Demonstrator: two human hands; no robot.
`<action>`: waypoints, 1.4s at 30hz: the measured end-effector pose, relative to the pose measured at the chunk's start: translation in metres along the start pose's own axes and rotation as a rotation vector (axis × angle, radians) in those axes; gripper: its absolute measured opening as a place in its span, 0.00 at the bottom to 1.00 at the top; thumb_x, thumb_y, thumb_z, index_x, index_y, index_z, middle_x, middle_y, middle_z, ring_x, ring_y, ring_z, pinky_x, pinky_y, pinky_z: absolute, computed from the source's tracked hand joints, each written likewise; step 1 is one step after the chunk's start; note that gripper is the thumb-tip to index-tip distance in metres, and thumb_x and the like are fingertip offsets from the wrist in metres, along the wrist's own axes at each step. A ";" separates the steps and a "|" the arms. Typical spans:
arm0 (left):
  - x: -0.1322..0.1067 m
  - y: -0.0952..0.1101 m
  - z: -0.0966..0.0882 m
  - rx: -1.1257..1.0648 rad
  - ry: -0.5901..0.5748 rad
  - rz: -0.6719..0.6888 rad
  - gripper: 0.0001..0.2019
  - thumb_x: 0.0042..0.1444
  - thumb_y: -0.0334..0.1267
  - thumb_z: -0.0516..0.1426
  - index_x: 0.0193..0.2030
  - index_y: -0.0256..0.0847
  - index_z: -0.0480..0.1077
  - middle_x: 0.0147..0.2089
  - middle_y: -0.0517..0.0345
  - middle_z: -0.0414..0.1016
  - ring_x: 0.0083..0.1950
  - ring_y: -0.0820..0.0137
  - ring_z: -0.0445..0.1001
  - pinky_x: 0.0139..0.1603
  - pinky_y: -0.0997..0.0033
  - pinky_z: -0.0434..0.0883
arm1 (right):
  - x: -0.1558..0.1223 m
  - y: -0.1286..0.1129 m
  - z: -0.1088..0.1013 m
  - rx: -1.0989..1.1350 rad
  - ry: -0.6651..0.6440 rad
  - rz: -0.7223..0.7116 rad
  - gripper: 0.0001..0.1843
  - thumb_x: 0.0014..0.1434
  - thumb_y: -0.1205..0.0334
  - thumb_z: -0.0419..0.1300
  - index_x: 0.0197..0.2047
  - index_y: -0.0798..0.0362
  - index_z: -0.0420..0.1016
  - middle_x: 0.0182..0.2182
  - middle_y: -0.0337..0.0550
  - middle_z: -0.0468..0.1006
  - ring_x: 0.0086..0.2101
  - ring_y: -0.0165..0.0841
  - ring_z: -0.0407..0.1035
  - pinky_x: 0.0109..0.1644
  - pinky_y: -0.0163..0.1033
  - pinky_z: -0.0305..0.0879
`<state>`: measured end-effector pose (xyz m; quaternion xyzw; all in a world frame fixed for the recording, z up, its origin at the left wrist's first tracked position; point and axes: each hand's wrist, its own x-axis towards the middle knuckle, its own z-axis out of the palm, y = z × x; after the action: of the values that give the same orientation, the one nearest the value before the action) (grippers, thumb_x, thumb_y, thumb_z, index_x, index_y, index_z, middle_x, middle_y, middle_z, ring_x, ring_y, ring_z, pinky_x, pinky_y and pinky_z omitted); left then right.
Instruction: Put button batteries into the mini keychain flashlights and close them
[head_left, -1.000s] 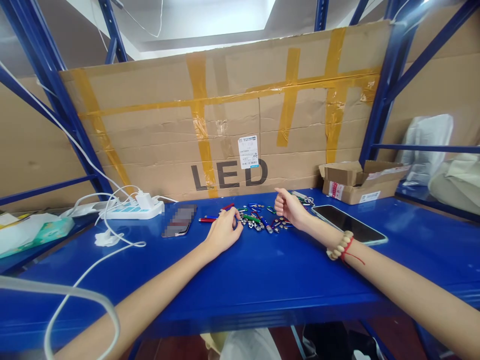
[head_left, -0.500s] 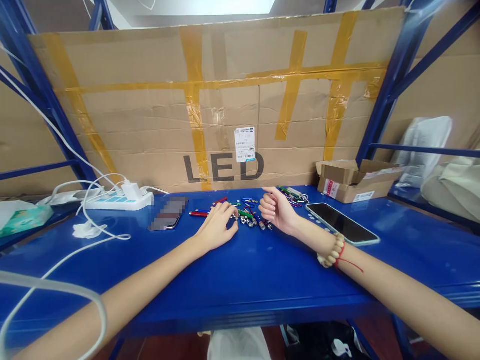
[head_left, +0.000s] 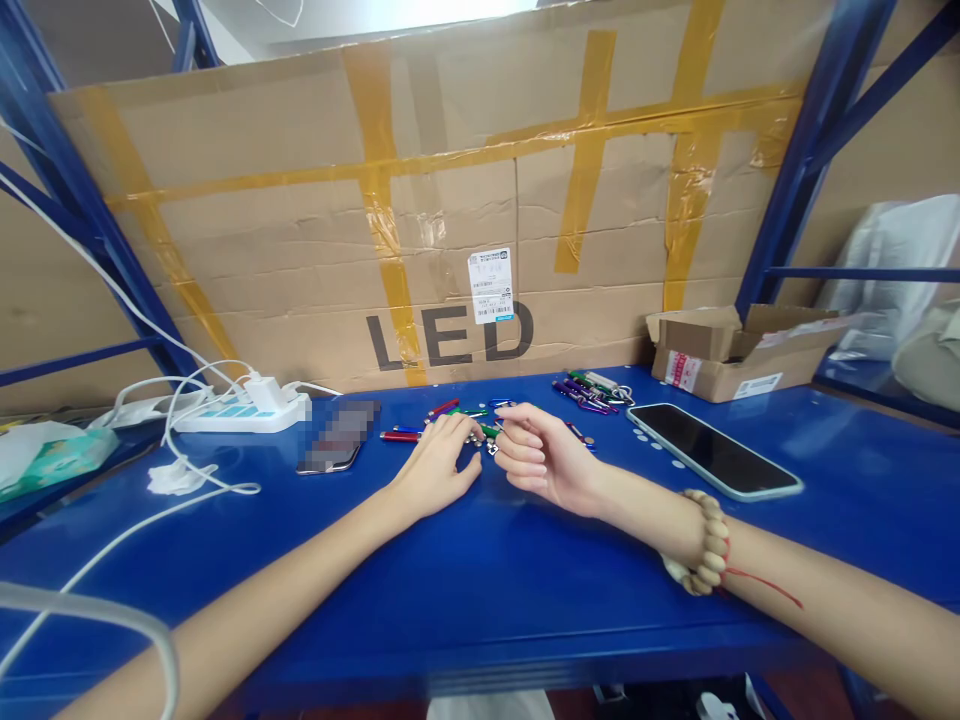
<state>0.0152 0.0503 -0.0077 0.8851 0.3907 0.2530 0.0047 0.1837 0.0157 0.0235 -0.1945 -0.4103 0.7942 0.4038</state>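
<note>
My left hand (head_left: 441, 468) lies over the left part of a loose pile of slim, shiny metal tubes (head_left: 401, 436) in red, blue and green. Its fingers bend down onto the pile, and the thumb stands apart from them. My right hand (head_left: 551, 458), with a beaded bracelet (head_left: 709, 545) at the wrist, hovers over the pile's right side. Those fingers are curled in, and whatever they may hold is hidden. Behind it lies a second cluster of purple and green tubes (head_left: 589, 393) with clips or rings. Their exact kind is too small to tell.
A phone (head_left: 712, 450) lies right of my right hand, another phone (head_left: 341, 437) left of my left hand. Farther left are a white power strip (head_left: 240, 412) and loose cables (head_left: 112, 540). An open carton (head_left: 739, 365) stands back right; a large cardboard sheet (head_left: 300, 260) closes off the back.
My right hand has moved left and nearer to my left hand, now covering part of the pile. My left hand stays on the pile. The view has shifted slightly.
</note>
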 end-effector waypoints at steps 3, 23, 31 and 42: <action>0.000 -0.003 0.002 -0.029 0.012 0.040 0.09 0.54 0.32 0.50 0.43 0.42 0.62 0.47 0.53 0.69 0.50 0.62 0.65 0.52 0.59 0.62 | -0.002 0.002 0.002 -0.013 -0.049 0.038 0.24 0.53 0.61 0.57 0.12 0.53 0.51 0.09 0.30 0.51 0.12 0.20 0.45 0.13 0.26 0.46; -0.003 -0.002 0.003 -0.100 -0.023 0.062 0.09 0.54 0.34 0.51 0.43 0.42 0.63 0.45 0.53 0.68 0.49 0.62 0.65 0.51 0.58 0.64 | -0.008 0.008 0.009 0.155 -0.124 0.100 0.16 0.53 0.66 0.56 0.18 0.55 0.56 0.15 0.31 0.53 0.17 0.21 0.46 0.17 0.25 0.48; -0.003 -0.003 0.002 -0.099 -0.060 0.062 0.07 0.55 0.36 0.51 0.41 0.42 0.62 0.45 0.53 0.67 0.48 0.61 0.65 0.50 0.58 0.64 | -0.010 0.007 0.009 0.159 -0.150 0.116 0.08 0.49 0.70 0.54 0.22 0.55 0.58 0.18 0.33 0.55 0.20 0.22 0.50 0.18 0.25 0.50; 0.000 -0.005 0.002 -0.020 -0.098 0.015 0.04 0.52 0.34 0.54 0.36 0.42 0.62 0.43 0.56 0.66 0.44 0.63 0.65 0.44 0.60 0.66 | -0.013 0.005 0.010 0.075 -0.300 0.135 0.07 0.42 0.73 0.55 0.26 0.55 0.60 0.23 0.36 0.59 0.25 0.24 0.56 0.22 0.27 0.52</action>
<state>0.0125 0.0547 -0.0103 0.8991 0.3810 0.2132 0.0308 0.1828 -0.0013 0.0244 -0.0859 -0.4221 0.8543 0.2908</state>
